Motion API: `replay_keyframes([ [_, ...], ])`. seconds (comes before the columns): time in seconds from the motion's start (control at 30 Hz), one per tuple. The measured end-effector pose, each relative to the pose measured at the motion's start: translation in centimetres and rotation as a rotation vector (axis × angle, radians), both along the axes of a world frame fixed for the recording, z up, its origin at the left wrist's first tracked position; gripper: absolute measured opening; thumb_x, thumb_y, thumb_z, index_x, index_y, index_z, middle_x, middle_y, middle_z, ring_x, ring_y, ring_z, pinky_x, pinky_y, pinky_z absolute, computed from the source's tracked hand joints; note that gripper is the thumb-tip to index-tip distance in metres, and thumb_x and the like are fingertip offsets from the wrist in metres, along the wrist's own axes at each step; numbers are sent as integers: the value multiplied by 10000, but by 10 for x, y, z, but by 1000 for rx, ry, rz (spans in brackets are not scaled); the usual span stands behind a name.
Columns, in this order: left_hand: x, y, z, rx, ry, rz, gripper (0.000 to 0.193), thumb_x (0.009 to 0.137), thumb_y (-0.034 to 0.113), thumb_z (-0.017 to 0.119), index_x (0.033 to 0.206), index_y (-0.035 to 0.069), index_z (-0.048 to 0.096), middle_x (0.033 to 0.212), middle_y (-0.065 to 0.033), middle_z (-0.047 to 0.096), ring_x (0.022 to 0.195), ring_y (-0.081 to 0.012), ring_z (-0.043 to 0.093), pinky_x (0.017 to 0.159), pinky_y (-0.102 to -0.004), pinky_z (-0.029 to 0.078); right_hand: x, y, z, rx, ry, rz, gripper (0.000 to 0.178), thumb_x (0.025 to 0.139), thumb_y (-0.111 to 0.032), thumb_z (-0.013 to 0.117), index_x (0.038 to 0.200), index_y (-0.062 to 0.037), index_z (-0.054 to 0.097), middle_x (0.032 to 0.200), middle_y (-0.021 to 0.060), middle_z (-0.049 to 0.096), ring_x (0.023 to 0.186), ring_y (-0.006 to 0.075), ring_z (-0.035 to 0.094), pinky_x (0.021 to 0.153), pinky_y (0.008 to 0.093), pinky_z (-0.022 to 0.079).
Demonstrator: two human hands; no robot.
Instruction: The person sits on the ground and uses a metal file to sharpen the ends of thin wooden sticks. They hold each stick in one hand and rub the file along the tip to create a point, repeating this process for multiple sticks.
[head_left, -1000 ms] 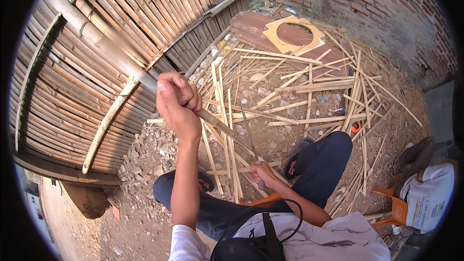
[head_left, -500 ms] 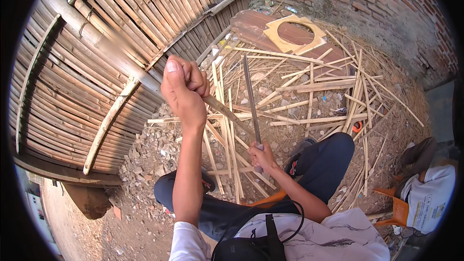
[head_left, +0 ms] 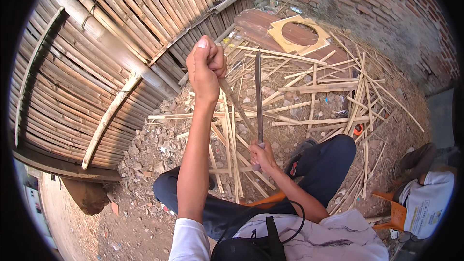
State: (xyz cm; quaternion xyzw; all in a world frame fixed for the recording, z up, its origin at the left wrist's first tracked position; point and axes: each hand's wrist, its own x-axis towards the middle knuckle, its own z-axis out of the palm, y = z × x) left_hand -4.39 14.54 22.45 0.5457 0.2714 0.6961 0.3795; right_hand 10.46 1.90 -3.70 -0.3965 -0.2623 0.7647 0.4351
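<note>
My left hand (head_left: 207, 70) is raised in a closed fist in front of me, gripping the upper end of a bamboo strip (head_left: 237, 104). The strip slants down to the right, its lower end close to my right hand (head_left: 261, 156). Lower down, that hand is wrapped round the handle of a long, narrow knife (head_left: 259, 99). The dark blade points up and away from me, and the butt of the handle shows below my fingers. The strip's lower end passes near the base of the blade; whether they touch I cannot tell.
Pale split bamboo strips (head_left: 333, 87) lie scattered over stony ground. Beyond them are a brown board (head_left: 251, 26) and a yellowish panel with a round hole (head_left: 279, 35). A bamboo wall (head_left: 58, 82) rises at left, a brick wall (head_left: 382, 14) behind. Another person (head_left: 430, 203) sits at right.
My left hand has moved right and slightly up, and the bamboo strip now stands steeper. The knife blade has swung more upright, while my right hand stays at nearly the same spot.
</note>
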Motion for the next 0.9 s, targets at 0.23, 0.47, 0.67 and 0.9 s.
replay_keyframes([
  [0.23, 5, -1, -1, 18, -32, 7, 417, 1065, 369, 405, 738, 125, 324, 557, 52, 224, 481, -60, 171, 429, -270, 149, 5, 8, -89, -293, -132, 310, 201, 875, -138, 555, 700, -124, 458, 541, -41, 374, 412, 82, 344, 431, 312, 325],
  [0.47, -15, -1, -1, -40, -49, -21, 391, 1052, 358, 416, 738, 157, 302, 543, 56, 228, 472, -70, 175, 428, -282, 137, 15, 9, -97, -310, -196, 294, 269, 896, -193, 636, 690, -120, 479, 553, -37, 407, 418, 85, 363, 434, 304, 352],
  [0.67, -11, -5, -2, -27, -61, 20, 394, 1057, 339, 408, 734, 133, 318, 566, 41, 240, 491, -67, 180, 436, -275, 150, 10, -6, -95, -75, -513, 118, 306, 933, -243, 695, 733, -101, 512, 581, -30, 472, 435, 78, 418, 404, 273, 336],
  [0.9, -4, -5, -1, -15, -77, 112, 395, 1061, 330, 419, 733, 134, 319, 574, 41, 247, 488, -62, 183, 427, -265, 165, -10, 5, -64, 98, -441, 86, 237, 953, -233, 661, 812, -72, 558, 579, -13, 489, 434, 85, 434, 394, 286, 338],
])
